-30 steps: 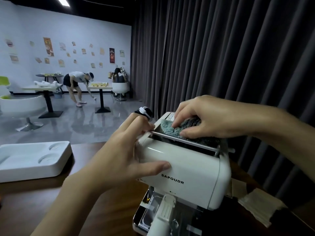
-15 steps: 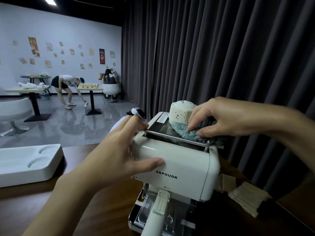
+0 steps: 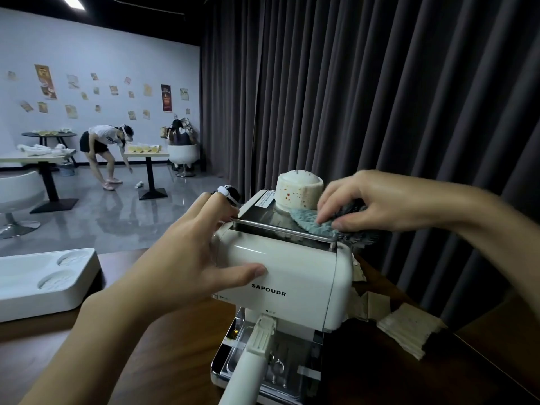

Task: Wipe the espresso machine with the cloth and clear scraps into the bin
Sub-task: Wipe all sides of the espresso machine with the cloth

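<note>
While the cloth works the top of the machine, we log left to right. White moulded tray [image 3: 43,276] sits on the table [image 3: 163,355] at far left, well apart from the job. Left hand [image 3: 187,258] braces the left end of the espresso machine [image 3: 295,276]: thumb flat on the front face, fingers loosely extended over the top corner beside the black knob [image 3: 230,193]. It clasps nothing, only presses.

Chrome rail [image 3: 283,231] runs left-right along the front of the top plate [image 3: 263,219]. We take that as the long axis, and judge any stroke has to follow it. Speckled cup [image 3: 298,190] stands upside down at the back of the plate. The cloth [image 3: 311,223] lies just in front and to the right of it; touching or not, we cannot tell. The cloth is bunched at the plate's right end, with part of it hanging past the right edge.

Right hand [image 3: 380,200] pinches it, fingertips curled down onto it and thumb at the near edge. So the bare plate lies left of the grip, toward the bracing hand. We judge the next pass goes leftward along the rail, skirting the cup.

Paper scraps [image 3: 409,328] lie on the table right of the machine, below the right hand, which is the nearer one. No bin is in view and the scraps are not yet cleared.
</note>
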`<state>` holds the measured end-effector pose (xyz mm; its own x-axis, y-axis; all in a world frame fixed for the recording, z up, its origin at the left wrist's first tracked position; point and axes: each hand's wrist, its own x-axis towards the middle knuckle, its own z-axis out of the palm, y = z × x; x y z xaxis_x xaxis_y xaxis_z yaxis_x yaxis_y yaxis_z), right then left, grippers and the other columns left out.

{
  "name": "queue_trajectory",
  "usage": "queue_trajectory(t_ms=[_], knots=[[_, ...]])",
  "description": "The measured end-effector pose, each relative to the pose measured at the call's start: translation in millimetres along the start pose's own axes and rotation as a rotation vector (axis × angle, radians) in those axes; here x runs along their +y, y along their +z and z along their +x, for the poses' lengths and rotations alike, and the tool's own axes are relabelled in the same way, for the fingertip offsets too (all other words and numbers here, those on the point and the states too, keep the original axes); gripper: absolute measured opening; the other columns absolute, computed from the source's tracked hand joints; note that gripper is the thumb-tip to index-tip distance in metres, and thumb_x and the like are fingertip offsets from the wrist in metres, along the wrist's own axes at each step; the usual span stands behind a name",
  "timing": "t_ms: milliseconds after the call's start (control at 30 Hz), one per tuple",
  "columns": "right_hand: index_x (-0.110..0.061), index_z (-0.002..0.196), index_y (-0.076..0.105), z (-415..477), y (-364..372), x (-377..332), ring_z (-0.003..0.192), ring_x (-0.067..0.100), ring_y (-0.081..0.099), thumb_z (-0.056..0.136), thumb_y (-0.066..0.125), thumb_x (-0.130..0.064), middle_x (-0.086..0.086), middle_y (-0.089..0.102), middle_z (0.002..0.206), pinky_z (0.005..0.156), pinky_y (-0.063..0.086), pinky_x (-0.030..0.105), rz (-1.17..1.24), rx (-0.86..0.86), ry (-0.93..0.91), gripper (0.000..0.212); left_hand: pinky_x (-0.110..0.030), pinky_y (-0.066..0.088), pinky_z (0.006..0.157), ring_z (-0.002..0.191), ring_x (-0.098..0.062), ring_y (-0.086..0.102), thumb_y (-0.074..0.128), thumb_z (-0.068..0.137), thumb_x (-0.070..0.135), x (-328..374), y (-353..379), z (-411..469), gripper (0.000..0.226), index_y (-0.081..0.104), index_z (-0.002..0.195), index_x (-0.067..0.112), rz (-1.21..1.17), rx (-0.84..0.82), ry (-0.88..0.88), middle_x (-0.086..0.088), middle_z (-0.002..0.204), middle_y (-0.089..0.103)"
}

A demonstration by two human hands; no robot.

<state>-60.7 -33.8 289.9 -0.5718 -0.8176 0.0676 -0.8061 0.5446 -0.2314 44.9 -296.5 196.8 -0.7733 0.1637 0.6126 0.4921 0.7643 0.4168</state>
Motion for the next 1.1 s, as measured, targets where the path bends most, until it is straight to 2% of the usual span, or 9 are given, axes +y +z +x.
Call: queue_trajectory(t_ms=[167,300,367,500,667,733,900,1033,1100], knots=[[-0.039,0.108,0.072,-14.3,8.4,8.8,0.11,-0.009,0.054,0.09,0.067,-0.023,-0.023,0.061,0.113,0.098,0.039,0.014,0.032,0.081,0.005,0.025,-0.012,0.042,0.084,0.11,0.013,0.047,0.061,0.058,0.084,6.8,1.7,0.4,0.059,0.031,0.103,0.064,0.038,-0.006,-0.028,0.039,0.118,0.041],[-0.039,0.113,0.069,-14.5,15.4,-0.1,0.111,-0.01,0.051,0.093,0.062,-0.02,-0.024,0.057,0.114,0.094,0.033,0.005,0.045,0.066,-0.034,0.029,-0.023,0.048,0.082,0.104,0.004,0.052,0.059,0.056,0.087,8.1,4.5,0.4,0.068,0.035,0.104,0.046,0.071,0.021,-0.062,0.03,0.114,0.045],[-0.037,0.11,0.071,-17.4,17.3,1.0,0.11,-0.008,0.053,0.092,0.062,-0.021,-0.023,0.058,0.113,0.094,0.035,0.007,0.067,0.075,-0.034,0.026,-0.027,0.05,0.081,0.101,-0.001,0.054,0.059,0.055,0.087,7.8,4.6,0.1,0.073,0.038,0.105,0.038,0.088,0.028,-0.071,0.027,0.111,0.046],[-0.04,0.108,0.069,-20.6,23.5,12.3,0.106,-0.006,0.055,0.091,0.064,-0.026,-0.022,0.058,0.111,0.099,0.042,0.021,0.029,0.202,0.045,0.022,-0.021,0.046,0.081,0.105,0.003,0.052,0.059,0.054,0.088,8.9,4.4,0.1,0.074,0.037,0.105,0.039,0.085,0.022,-0.087,0.029,0.111,0.046],[-0.041,0.106,0.068,-37.2,32.6,8.6,0.109,-0.01,0.053,0.089,0.065,-0.029,-0.027,0.056,0.112,0.092,0.038,0.007,0.125,0.209,-0.01,0.021,-0.035,0.051,0.084,0.102,-0.006,0.056,0.061,0.053,0.088,8.3,5.4,-0.5,0.077,0.038,0.101,0.032,0.085,0.041,-0.099,0.023,0.107,0.048],[-0.043,0.104,0.067,-39.6,35.2,9.5,0.11,-0.009,0.053,0.088,0.065,-0.032,-0.029,0.055,0.111,0.093,0.038,0.009,0.129,0.231,-0.026,0.019,-0.038,0.051,0.085,0.102,-0.01,0.056,0.062,0.053,0.087,8.8,6.0,-0.6,0.077,0.038,0.101,0.032,0.092,0.043,-0.105,0.021,0.108,0.049],[-0.043,0.105,0.067,-26.8,38.7,20.2,0.108,-0.006,0.055,0.091,0.063,-0.031,-0.023,0.058,0.111,0.101,0.045,0.029,0.114,0.325,0.026,0.019,-0.036,0.05,0.088,0.106,-0.007,0.055,0.063,0.054,0.086,11.2,6.0,-1.5,0.073,0.036,0.101,0.037,0.089,0.039,-0.115,0.026,0.112,0.048],[-0.04,0.112,0.067,-32.3,41.2,13.8,0.114,-0.006,0.051,0.089,0.056,-0.046,-0.025,0.055,0.117,0.101,0.041,0.025,0.167,0.24,-0.017,0.027,-0.024,0.046,0.084,0.108,-0.003,0.053,0.062,0.053,0.087,9.7,6.6,-2.0,0.075,0.036,0.103,0.038,0.089,0.036,-0.129,0.027,0.115,0.047],[-0.04,0.112,0.068,-33.1,40.5,13.5,0.116,-0.005,0.052,0.087,0.055,-0.045,-0.024,0.056,0.118,0.101,0.04,0.025,0.195,0.226,-0.041,0.029,-0.016,0.042,0.08,0.105,0.001,0.051,0.061,0.053,0.088,10.3,7.7,-1.8,0.076,0.036,0.105,0.037,0.095,0.03,-0.134,0.024,0.114,0.048]])
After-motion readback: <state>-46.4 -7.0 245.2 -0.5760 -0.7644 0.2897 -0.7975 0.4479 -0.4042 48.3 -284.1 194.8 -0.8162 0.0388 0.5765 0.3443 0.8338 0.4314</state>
